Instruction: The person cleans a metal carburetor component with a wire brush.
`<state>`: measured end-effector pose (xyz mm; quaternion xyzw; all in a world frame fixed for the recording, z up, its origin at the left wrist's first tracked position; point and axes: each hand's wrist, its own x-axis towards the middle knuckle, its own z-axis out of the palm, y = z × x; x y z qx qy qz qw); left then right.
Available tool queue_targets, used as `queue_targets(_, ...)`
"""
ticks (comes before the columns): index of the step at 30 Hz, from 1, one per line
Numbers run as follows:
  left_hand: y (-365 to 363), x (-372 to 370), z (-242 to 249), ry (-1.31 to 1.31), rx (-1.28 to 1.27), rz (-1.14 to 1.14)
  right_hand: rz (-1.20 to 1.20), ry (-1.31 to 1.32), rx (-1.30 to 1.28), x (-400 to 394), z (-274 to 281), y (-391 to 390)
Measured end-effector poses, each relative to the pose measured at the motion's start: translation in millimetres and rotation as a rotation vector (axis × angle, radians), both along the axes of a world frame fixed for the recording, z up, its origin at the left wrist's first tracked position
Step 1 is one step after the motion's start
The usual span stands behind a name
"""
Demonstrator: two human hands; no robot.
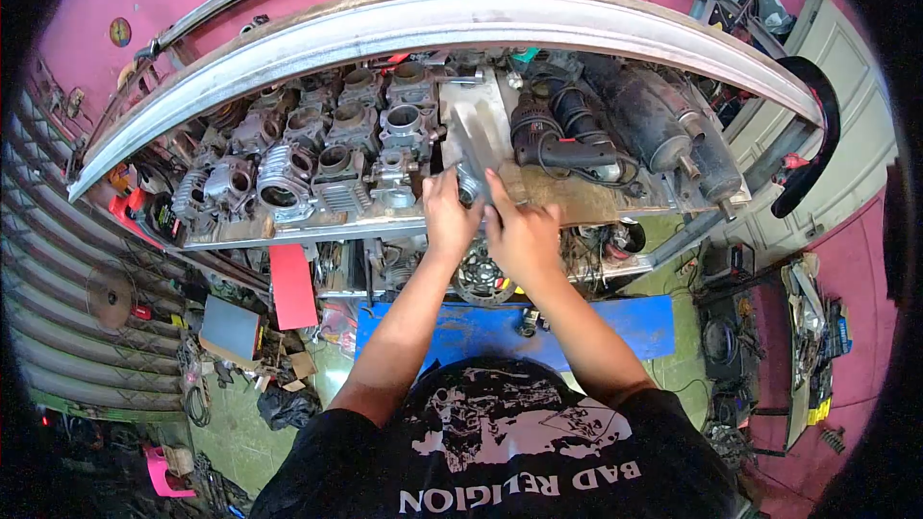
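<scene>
My left hand is closed round a small shiny round metal part at the front edge of the bench; its exact kind does not show. My right hand is closed beside it, index finger stretched along a long flat grey metal bar, like a file, smeared by motion. The bar points away from me over the bench top and appears to meet the round part. Its near end is hidden by my fingers. Just left of my left hand stand several engine cylinder blocks.
A corded power drill and dark exhaust mufflers lie to the right on the bench. A pale metal rail arches overhead. Beneath are a brake disc and a blue board. Boxes and parts clutter the floor at left.
</scene>
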<state>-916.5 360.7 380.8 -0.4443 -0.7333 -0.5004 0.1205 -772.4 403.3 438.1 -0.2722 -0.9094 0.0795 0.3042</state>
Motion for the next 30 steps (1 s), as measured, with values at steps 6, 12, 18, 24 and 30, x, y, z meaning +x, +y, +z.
queue_targets(6, 2.1, -4.5, -2.1, -0.063, -0.038, 0.049, -0.056, 0.054, 0.010, -18.4, -26.0, -0.7)
queue_targets(12, 5.6, -1.9, 1.2, -0.030, -0.056, 0.055, -0.095, -0.129, -0.023, 55.5, 6.1, -23.2)
queue_targets(18, 12.8, 13.7, 1.8, 0.151, -0.059, -0.023, -0.136, -0.033, -0.164, 25.6, 8.1, 6.8)
queue_targets(24, 3.5, 27.4, -2.0, 0.274, -0.172, 0.029, -0.082, 0.316, 0.239, 32.9, -58.0, 28.2)
queue_targets(30, -4.1, 35.4, -24.3, 0.279, -0.170, 0.011, -0.166, 0.021, -0.041, 63.1, -42.7, 5.5)
